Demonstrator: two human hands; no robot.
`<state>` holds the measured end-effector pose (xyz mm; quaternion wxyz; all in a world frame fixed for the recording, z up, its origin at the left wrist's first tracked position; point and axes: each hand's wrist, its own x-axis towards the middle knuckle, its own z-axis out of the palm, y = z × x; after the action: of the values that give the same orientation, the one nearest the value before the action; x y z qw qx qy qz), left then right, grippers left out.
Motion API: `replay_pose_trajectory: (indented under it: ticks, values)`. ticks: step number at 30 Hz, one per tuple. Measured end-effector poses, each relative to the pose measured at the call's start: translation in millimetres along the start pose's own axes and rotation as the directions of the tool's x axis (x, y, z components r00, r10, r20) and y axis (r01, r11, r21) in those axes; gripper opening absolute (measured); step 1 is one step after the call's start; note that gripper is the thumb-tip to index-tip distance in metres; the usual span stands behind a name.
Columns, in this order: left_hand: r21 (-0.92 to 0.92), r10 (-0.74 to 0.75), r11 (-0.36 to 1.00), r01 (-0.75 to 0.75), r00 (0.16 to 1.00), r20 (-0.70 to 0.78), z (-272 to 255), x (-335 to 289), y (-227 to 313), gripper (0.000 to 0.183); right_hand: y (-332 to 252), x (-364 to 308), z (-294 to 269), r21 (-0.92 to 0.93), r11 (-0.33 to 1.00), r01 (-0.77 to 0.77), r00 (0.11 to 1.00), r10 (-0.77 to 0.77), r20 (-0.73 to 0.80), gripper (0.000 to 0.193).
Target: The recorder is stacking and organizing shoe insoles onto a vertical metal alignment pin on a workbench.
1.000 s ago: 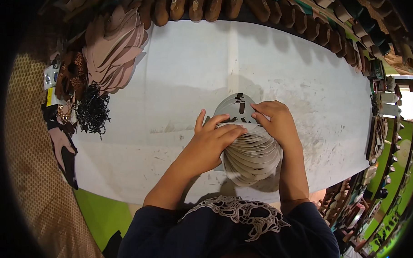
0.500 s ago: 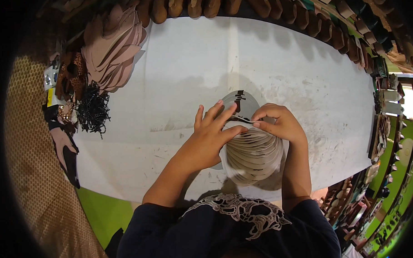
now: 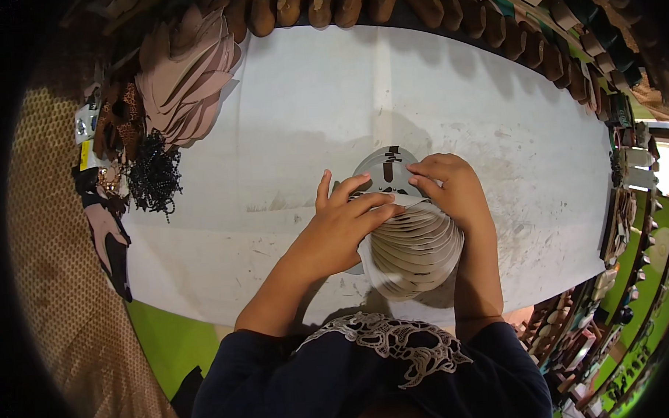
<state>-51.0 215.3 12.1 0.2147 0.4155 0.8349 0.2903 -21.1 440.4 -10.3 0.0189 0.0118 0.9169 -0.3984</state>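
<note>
A fanned stack of pale, curved flat pieces (image 3: 413, 254) lies on the white table in front of me, its rounded layers overlapping toward me. My left hand (image 3: 346, 227) pinches the far edge of the stack between thumb and index finger, with the other fingers spread over it. Just beyond lie grey rounded pieces (image 3: 370, 163) with dark strips and small dark marks on them, partly covered by the stack and my fingers. At the stack's far right my right hand (image 3: 451, 186) hovers, thumb and index finger slightly apart with nothing visible between them.
Brown shoe lasts (image 3: 320, 7) line the table's far edge and curve down the right. At the far left are a pile of pinkish cut pieces (image 3: 183, 81) and a tangle of black beaded strands (image 3: 155, 175). Racks (image 3: 631, 272) stand at the right.
My right thumb and index finger have left the edge they were pinching and moved slightly away from me. The raised edge has come down toward me, baring more of the grey pieces.
</note>
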Motion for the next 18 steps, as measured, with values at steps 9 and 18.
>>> replay_pose_trajectory:
  ticks: [9, 18]
  values:
    - [0.028, -0.028, 0.999, 0.027, 0.999, 0.03, -1.0, 2.3, 0.2, 0.06, 3.3, -3.3, -8.5, 0.303, 0.95, -0.074, 0.985, 0.023, 0.169, 0.011]
    - [-0.027, -0.015, 1.0, 0.015, 1.0, 0.002, -2.2, -0.1, -0.7, 0.068, 10.8, -1.0, -12.5, 0.436, 0.891, -0.131, 0.981, 0.055, 0.184, 0.013]
